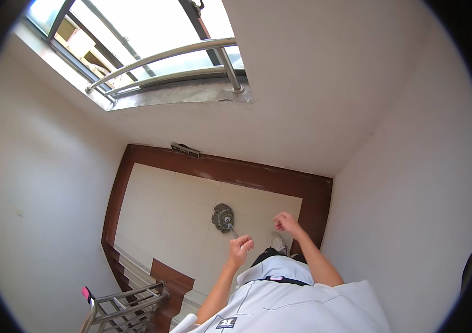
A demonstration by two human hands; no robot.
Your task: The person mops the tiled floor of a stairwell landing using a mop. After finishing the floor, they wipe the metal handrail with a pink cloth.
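My left hand is closed around the handle of a mop, near the middle of the view. The grey, stringy mop head rests spread out on the pale tiled floor, just beyond that hand. Only a short piece of the metal handle shows between the mop head and my fist. To the right, my right hand hangs apart from the mop with its fingers curled in, and nothing shows in it. One light shoe is visible below my right hand.
Dark red-brown border tiles run along the walls. A small grey slatted piece leans at the far wall's base. Stairs with a metal railing lie at lower left. Above, a window has a metal guard rail.
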